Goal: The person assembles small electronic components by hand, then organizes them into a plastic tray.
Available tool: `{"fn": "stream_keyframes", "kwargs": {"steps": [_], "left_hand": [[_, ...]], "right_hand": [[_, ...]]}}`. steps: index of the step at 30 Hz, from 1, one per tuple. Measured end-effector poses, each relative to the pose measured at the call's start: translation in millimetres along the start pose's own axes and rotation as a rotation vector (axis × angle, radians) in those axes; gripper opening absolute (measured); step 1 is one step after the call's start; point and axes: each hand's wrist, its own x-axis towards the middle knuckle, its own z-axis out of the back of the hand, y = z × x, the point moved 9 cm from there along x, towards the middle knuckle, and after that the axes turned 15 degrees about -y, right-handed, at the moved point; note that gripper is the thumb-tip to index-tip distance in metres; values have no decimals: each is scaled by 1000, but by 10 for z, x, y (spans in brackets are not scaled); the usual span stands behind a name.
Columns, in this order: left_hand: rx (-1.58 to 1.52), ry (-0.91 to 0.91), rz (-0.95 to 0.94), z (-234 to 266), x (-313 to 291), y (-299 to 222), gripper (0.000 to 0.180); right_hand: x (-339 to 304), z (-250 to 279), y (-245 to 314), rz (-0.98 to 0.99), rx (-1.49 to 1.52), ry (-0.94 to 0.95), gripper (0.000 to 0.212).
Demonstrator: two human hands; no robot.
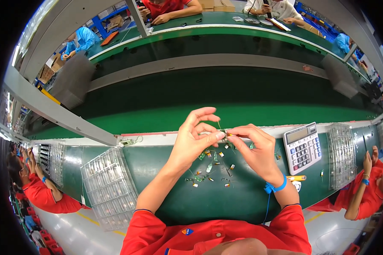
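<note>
Workbench mat (174, 199): dark green. Conveyor belt (242, 112): bright green. Sleeves (149, 227): red with dark blue cuffs. Wrist strap (275, 187): blue, with blue cord. Calculator (302, 147): grey body, white and dark keys. Component trays (110, 189): clear plastic, grid-patterned. Small parts (209, 166): green, orange-tipped.

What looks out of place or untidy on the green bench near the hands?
The small green and orange parts lie loose and scattered on the green bench mat, not in the clear compartment trays. Both hands, left hand and right hand, pinch one small part together. Nothing looks damaged.
</note>
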Motion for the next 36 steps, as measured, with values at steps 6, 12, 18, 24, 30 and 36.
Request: {"fn": "stream_keyframes", "kwargs": {"steps": [6,12,18,24,30,36], "left_hand": [[10,8,43,22,3,149,16],[-27,33,48,58,23,177,13],[-11,29,60,68,11,154,14],[-40,-32,111,113,16,90,15],[36,27,105,45,5,89,19],[95,87,103,75,30,188,13]], "right_hand": [[-4,72,-47,-98,-21,-78,17],[-21,-24,237,216,-101,-48,23],[-52,-23,230,202,-109,-50,23],[-55,-73,224,177,-104,32,23],[-40,-46,201,223,-126,6,24],[-71,-10,301,360,-168,-12,26]]}}
